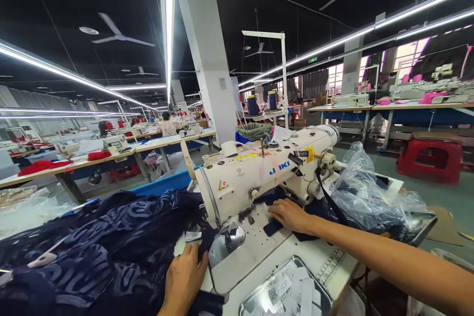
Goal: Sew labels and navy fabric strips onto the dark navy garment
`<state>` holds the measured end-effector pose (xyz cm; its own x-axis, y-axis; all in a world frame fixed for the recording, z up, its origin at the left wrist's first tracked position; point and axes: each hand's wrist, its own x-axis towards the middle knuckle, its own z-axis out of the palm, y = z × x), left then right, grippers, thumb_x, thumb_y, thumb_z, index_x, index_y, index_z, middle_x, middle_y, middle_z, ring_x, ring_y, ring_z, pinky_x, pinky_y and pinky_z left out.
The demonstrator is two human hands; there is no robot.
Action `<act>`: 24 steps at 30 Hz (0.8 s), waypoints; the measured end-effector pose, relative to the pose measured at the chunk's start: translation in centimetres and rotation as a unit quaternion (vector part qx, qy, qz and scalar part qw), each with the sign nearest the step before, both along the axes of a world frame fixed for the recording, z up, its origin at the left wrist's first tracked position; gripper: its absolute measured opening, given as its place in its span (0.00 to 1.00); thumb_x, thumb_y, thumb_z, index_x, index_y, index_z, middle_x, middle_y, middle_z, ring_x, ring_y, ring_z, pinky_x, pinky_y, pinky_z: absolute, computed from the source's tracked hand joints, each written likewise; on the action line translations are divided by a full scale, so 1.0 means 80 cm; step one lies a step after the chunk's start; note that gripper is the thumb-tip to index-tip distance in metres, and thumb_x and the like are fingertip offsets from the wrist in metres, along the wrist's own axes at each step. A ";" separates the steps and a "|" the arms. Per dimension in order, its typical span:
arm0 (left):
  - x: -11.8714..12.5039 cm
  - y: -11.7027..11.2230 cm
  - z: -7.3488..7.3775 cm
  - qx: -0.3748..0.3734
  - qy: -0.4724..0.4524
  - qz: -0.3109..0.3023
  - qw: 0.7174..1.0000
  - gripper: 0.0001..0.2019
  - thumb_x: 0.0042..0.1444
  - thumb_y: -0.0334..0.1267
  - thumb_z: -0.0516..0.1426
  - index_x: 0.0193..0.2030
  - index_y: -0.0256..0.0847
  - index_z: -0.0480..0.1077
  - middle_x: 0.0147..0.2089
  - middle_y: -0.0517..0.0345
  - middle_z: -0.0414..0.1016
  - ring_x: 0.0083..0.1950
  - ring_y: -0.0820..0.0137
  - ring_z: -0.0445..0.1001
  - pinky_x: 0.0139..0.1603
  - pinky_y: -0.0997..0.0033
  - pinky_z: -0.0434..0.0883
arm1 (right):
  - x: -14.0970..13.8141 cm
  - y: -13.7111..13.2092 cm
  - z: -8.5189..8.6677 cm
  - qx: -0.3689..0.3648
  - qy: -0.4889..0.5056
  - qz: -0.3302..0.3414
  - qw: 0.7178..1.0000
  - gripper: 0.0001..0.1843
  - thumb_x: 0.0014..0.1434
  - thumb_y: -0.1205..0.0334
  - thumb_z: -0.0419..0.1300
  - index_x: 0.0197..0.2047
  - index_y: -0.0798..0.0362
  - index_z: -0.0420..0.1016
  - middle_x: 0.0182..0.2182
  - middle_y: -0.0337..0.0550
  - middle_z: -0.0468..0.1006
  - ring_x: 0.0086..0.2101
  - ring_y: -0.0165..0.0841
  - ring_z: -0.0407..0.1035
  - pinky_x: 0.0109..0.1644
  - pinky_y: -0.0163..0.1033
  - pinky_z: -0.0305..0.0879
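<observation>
A white JUKI sewing machine (pixel 266 170) stands on the table in front of me. Dark blue patterned fabric (pixel 111 242) is heaped to its left and runs under the needle. My left hand (pixel 183 276) lies on the fabric beside the presser foot (pixel 227 234), fingers pressed down near a small white label (pixel 193 235). My right hand (pixel 291 215) reaches under the machine arm, fingers laid flat on a small dark fabric piece (pixel 273 228) on the machine bed.
A metal tray (pixel 255 296) of white labels sits at the table's near edge. A clear plastic bag (pixel 366 192) with dark cloth lies at the right. A red stool (pixel 429 158) stands on the floor beyond. Other sewing tables and workers fill the left background.
</observation>
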<state>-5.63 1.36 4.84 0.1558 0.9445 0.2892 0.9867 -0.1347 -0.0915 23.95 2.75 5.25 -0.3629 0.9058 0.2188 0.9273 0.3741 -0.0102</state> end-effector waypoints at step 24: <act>-0.010 -0.026 -0.007 0.071 -0.057 -0.066 0.994 0.14 0.54 0.28 0.46 0.25 0.37 0.70 0.25 0.49 0.74 0.29 0.62 0.73 0.37 0.65 0.61 | -0.189 -0.042 -0.020 -0.050 0.339 0.070 0.937 0.08 0.51 0.74 0.50 0.29 0.54 0.68 0.25 0.37 0.72 0.27 0.29 0.64 0.34 0.31 0.55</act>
<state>-6.47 -0.74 4.28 0.2345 0.8666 0.4404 0.9662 -0.2578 -0.0072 8.81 -0.60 3.66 -0.2883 0.8876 0.3592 0.6374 0.4579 -0.6197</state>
